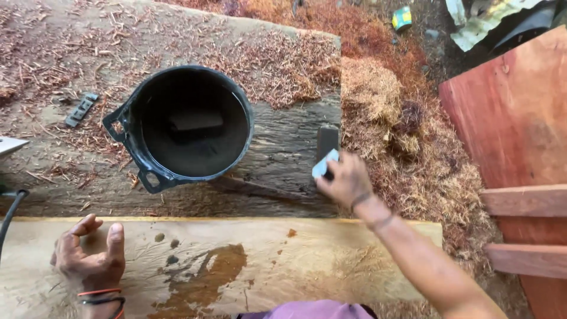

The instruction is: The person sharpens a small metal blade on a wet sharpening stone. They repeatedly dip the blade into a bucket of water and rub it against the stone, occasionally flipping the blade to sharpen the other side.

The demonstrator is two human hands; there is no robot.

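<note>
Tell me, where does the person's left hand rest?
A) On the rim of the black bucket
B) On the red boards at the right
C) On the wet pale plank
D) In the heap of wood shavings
C: the left hand lies palm-down on the pale plank, near its dark wet patch, while the black bucket stands apart on the slab behind it.
</note>
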